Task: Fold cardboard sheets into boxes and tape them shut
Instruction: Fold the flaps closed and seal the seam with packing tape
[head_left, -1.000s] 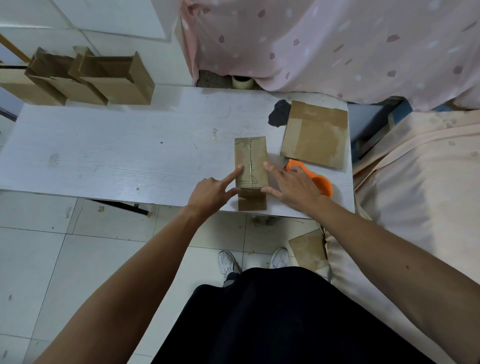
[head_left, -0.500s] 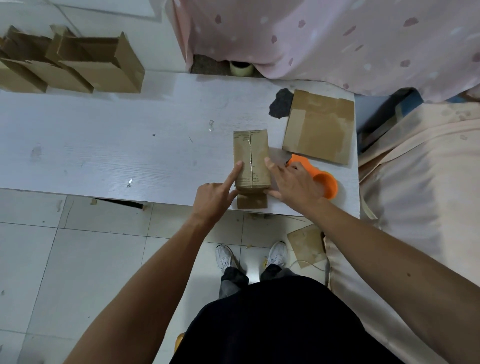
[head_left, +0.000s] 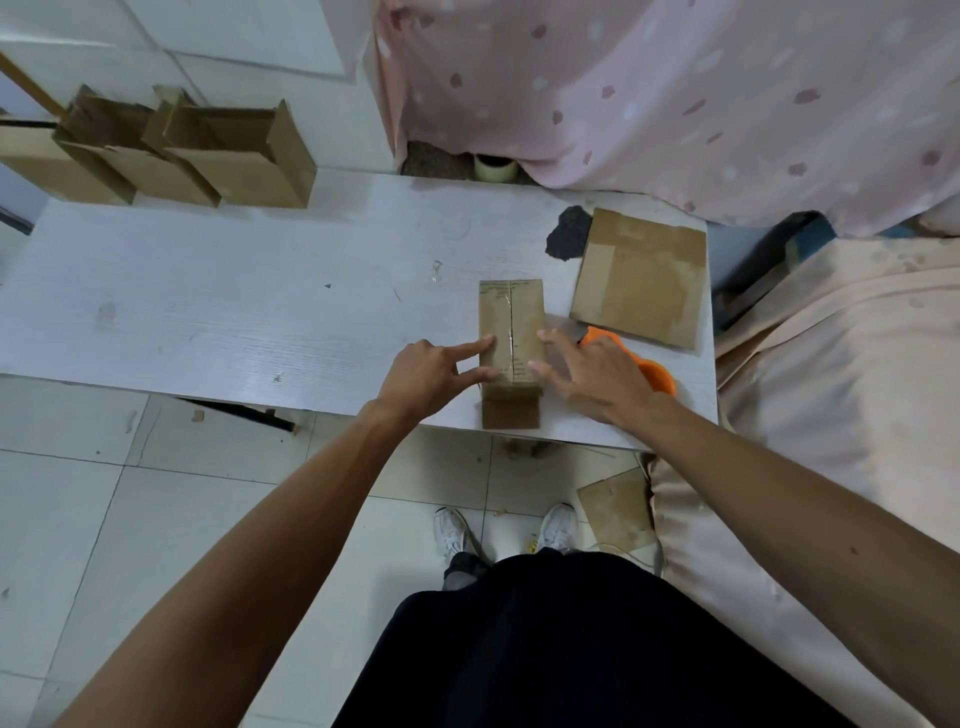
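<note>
a: where's the small brown cardboard box (head_left: 524, 322)?
b: lying near the front edge of the white wood-grain tabletop (head_left: 208, 312), with a taped seam along its top and one flap open at the near end.
a: and the grips?
b: both spread apart, clamped on nothing. the left grip (head_left: 426, 369) touches the box's left side with straight fingers, and the right grip (head_left: 597, 374) touches its right edge.
a: anything crowding it?
b: an orange plastic tape dispenser (head_left: 660, 376) sits just beside the box, half hidden under the right grip. a flat brown cardboard sheet (head_left: 639, 280) lies beyond that, next to a dark grey patch (head_left: 569, 234).
a: further out?
b: a row of open cardboard boxes (head_left: 234, 156) stands at the back left. a pale tape roll (head_left: 493, 167) sits under a pink spotted cloth (head_left: 675, 104). there's a peach cover (head_left: 831, 389) to the right and a pale tiled floor (head_left: 78, 493) below.
</note>
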